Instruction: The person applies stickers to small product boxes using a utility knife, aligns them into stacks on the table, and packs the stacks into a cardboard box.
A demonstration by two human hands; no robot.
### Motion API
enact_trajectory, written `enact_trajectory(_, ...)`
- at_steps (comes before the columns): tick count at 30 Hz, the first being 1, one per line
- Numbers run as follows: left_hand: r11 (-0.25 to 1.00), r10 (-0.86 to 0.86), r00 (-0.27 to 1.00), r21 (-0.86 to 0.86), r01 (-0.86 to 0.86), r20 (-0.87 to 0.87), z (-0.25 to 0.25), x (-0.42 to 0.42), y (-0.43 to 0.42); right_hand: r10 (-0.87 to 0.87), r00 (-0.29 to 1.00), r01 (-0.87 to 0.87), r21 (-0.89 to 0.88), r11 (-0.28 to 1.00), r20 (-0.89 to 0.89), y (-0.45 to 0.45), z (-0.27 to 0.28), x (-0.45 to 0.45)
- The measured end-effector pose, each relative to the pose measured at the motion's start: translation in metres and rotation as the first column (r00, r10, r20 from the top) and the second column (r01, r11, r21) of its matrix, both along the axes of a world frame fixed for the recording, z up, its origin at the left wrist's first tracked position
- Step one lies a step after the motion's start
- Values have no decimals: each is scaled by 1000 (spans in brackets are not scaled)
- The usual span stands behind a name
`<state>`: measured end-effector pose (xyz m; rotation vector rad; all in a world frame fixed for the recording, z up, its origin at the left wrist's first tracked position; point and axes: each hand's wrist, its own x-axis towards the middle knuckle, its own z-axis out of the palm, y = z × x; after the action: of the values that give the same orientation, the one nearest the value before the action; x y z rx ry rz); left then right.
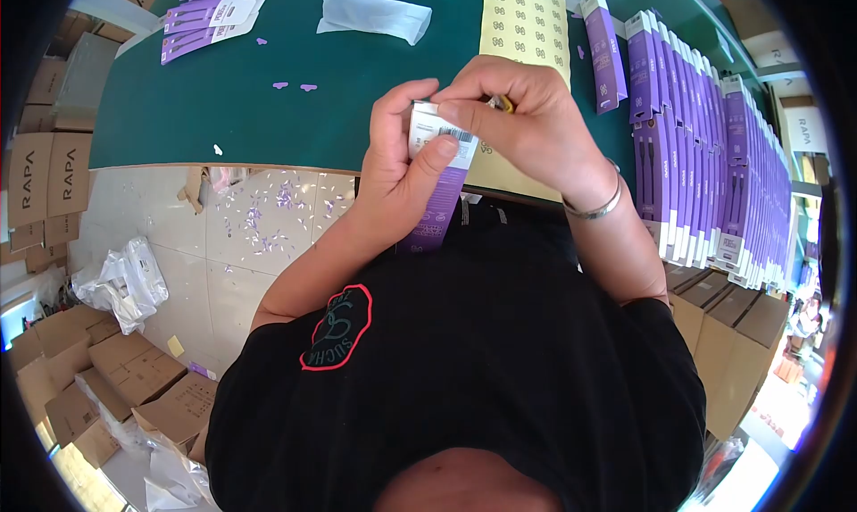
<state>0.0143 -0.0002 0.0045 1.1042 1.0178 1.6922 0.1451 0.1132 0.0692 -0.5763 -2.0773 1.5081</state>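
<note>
My left hand (pixel 397 164) is closed around a slim purple and white carton (pixel 439 204), holding it tilted just above the table's near edge, against my black shirt. Its white end, printed with a barcode, points away from me. At that end my right hand (pixel 522 124) pinches the top edge between thumb and fingers. A small yellow and dark thing (pixel 506 104) shows by the right fingers; what it is I cannot make out. Beside and beneath the right hand lies a yellow sheet of small printed stickers (pixel 525 30). The carton's lower end is partly hidden by my left wrist.
Long rows of purple cartons (pixel 683 155) stand at the right, with one single carton (pixel 604 52) beside them. Flat purple cartons (pixel 214 16) and a translucent bag (pixel 375 16) lie on the green table (pixel 178 110). Paper scraps litter the floor; brown boxes (pixel 134 360) stand left.
</note>
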Motion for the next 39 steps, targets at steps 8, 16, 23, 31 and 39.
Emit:
enact_trajectory(8, 998, 29, 1000, 54, -29, 1, -5, -2, -3, 9, 996, 28, 421, 907, -84, -18, -17, 6)
enact_trajectory(16, 996, 77, 992, 42, -73, -98, -2, -9, 3, -140, 985, 152, 121, 981, -103, -29, -14, 32)
enact_trajectory(23, 992, -129, 854, -57, 116, -504, 28, -15, 3, -419, 906, 413, -88, 907, -61, -7, -26, 93)
enact_trajectory(31, 935, -48, 384, 94, 342, -922, -2, 34, 11, -688, 701, 502, 554, 664, 189, -25, -62, 107)
enact_trajectory(39, 946, -57, 398, 78, 315, -916, -5, 35, 10, -620, 781, 356, 769, 530, 66, -14, -71, 109)
